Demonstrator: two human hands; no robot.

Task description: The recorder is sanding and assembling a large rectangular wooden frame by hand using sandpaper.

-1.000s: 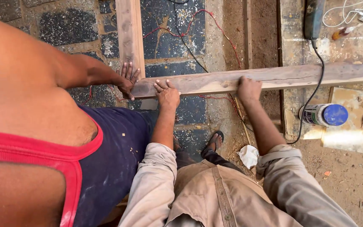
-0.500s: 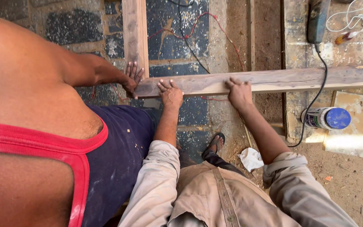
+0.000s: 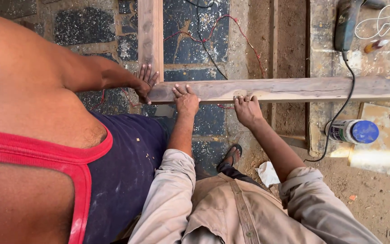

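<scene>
The left hand [image 3: 186,100] is laid flat, fingers spread, on the near edge of the horizontal wooden plank [image 3: 303,88], gripping nothing. Further right, the right hand [image 3: 247,108] is pressed on the same plank, fingers curled over its edge. At the plank's left end, a co-worker's hand [image 3: 145,81] is placed where an upright plank [image 3: 150,31] meets it. A blue-capped bottle [image 3: 353,131] is seen lying at the right, near a black cable [image 3: 339,113].
</scene>
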